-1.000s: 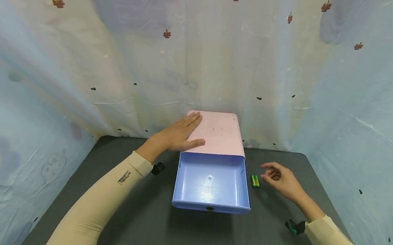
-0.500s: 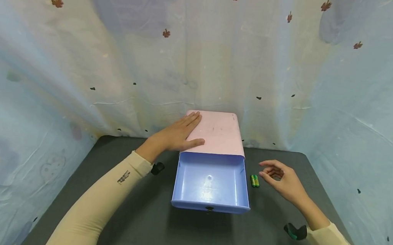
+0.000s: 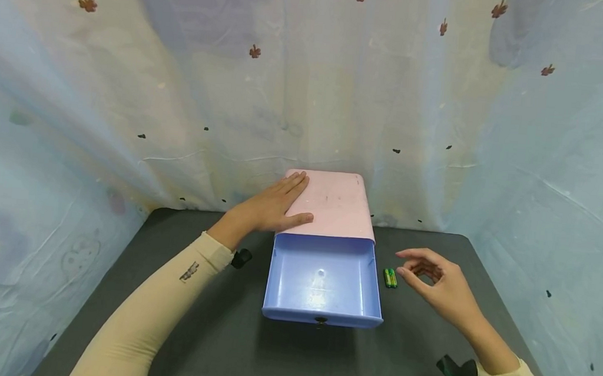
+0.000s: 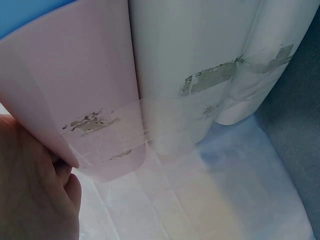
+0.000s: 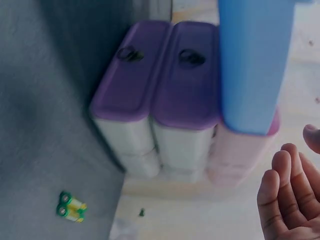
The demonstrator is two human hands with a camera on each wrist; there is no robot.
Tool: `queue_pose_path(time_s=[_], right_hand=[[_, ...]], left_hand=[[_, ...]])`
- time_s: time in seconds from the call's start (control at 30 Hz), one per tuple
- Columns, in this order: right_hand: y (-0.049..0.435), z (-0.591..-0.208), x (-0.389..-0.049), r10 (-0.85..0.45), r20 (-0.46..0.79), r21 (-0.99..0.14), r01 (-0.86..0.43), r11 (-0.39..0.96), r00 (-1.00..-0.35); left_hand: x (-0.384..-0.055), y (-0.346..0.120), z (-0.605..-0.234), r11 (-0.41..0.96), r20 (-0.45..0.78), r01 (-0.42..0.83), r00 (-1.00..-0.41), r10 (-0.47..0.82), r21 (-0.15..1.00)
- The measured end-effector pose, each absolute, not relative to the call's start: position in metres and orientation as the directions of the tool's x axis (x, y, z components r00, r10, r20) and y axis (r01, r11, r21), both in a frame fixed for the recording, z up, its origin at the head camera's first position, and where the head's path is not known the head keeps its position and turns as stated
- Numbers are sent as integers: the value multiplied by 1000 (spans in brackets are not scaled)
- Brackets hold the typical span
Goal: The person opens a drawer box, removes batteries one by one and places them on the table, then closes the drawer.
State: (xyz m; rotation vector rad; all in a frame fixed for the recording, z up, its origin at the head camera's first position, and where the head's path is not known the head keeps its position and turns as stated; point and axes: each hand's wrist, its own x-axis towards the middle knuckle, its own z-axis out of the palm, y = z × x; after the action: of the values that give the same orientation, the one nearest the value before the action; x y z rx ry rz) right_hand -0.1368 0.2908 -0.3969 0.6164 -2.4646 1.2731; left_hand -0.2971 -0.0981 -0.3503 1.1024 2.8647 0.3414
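My left hand (image 3: pixel 273 206) rests flat on the pink top (image 3: pixel 332 205) of a plastic drawer unit, thumb spread apart from the fingers. The unit's upper blue drawer (image 3: pixel 321 278) is pulled out and holds nothing. In the left wrist view, the hand sits at the edge of the pink casing (image 4: pixel 75 80). To the right of the unit, two green and yellow batteries (image 3: pixel 390 278) lie side by side on the table. My right hand (image 3: pixel 439 287) hovers just right of them, fingers loosely bent, thumb and forefinger apart, nothing between them.
Below the blue drawer, the right wrist view shows two closed purple drawer fronts (image 5: pixel 187 85) with ring pulls in white casings. The unit stands on a dark grey table (image 3: pixel 204 345). A patterned curtain (image 3: pixel 330 96) hangs behind and along both sides.
My right hand has turned a little and its wrist has moved toward the front right, fingertips staying near the batteries. The left hand and the drawer keep their places.
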Motion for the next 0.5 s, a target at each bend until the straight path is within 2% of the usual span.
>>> queue_pose_path(time_s=[0.5], right_hand=[[265,-378,-104,-292,531,-701,-605,376,-796]], left_hand=[[-297,-98,-350,717,37,657,-743,668,233]])
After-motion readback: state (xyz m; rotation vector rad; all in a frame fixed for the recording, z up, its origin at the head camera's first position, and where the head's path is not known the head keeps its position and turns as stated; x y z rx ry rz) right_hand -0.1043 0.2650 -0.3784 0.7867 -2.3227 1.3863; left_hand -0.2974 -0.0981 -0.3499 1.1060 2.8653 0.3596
